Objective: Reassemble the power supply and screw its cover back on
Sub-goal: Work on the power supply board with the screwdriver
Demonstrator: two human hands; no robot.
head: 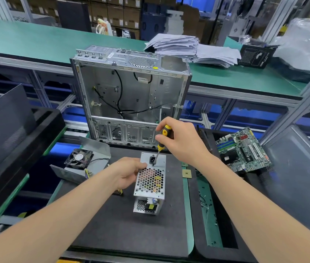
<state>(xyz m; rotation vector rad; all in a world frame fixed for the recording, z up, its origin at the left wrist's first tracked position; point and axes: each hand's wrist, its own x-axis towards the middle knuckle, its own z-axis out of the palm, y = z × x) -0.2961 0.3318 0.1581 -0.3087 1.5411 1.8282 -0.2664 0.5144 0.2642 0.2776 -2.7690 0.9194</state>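
A dark grey foam work mat (112, 224) carries a silver perforated metal power supply (150, 181), an upright bare steel computer case (131, 92), and a folded grey metal panel (68, 173) bearing a black cooling fan (79, 158).

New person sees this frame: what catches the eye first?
Centre of the mat: the right hand holds a yellow-and-black screwdriver tip-down on the silver power supply, beside its socket, while the left hand grips its left side. Just behind stands the open computer case with loose black cables inside. A bare motherboard lies to the right, a loose fan to the left.
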